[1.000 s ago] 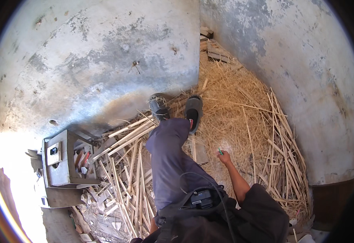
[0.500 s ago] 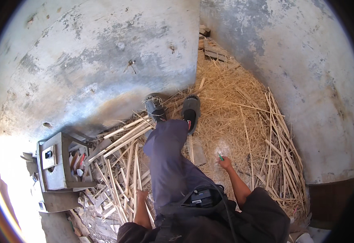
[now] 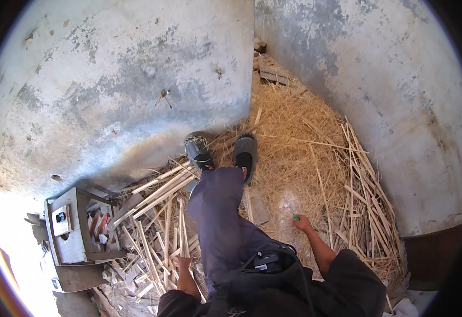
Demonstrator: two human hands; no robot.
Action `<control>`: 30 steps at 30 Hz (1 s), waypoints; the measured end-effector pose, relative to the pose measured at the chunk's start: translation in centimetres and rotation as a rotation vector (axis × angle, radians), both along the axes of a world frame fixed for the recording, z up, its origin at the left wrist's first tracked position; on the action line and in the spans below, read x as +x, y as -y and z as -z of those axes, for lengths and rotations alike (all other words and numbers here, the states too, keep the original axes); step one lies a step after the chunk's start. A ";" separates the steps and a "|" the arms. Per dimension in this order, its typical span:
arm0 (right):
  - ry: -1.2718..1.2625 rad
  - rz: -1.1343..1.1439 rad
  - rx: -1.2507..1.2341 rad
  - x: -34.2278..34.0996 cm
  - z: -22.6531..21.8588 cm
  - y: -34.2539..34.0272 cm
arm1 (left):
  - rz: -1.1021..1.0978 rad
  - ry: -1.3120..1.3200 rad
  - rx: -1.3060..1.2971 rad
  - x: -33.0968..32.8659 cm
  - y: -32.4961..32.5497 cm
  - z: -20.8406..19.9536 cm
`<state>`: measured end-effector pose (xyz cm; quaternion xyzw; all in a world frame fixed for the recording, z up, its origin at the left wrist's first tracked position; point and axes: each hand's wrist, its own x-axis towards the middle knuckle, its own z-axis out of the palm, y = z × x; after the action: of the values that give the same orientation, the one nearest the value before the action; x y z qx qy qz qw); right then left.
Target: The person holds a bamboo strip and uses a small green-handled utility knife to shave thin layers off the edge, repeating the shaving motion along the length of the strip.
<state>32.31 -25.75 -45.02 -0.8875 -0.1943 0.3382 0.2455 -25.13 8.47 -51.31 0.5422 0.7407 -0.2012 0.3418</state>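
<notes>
Now reaches the left hand [image 3: 182, 262] out left of the legs [image 3: 218, 211], on a forward-pointing forearm, up to the loose sticks [image 3: 182, 232] there, bringing both hands into play; can't tell how far spread, or whether gripping a stick. Right of the legs, holds the right hand [image 3: 303, 223] over the straw [image 3: 289, 153], on an inward-slanting forearm, curled round a small green object [image 3: 295, 216].
</notes>
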 end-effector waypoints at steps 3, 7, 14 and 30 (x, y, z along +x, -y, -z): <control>-0.024 -0.038 -0.156 -0.5 -0.4 -0.9 | 0.047 -0.048 -0.067 -1.1 1.2 0.4; -0.033 -0.106 -0.111 -1.4 0.3 -0.8 | 0.131 -0.078 -0.001 -0.5 3.0 0.2; 0.016 -0.224 -0.143 -1.4 0.7 -1.9 | 0.135 0.127 0.414 1.6 5.6 -4.1; -0.143 -0.104 0.044 -2.3 0.5 -3.9 | 0.253 0.615 0.827 12.5 -5.1 -31.3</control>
<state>30.05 -21.89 -45.55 -0.8443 -0.2294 0.4086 0.2601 -12.66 13.53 -20.06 0.7508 0.5526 0.2365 0.2740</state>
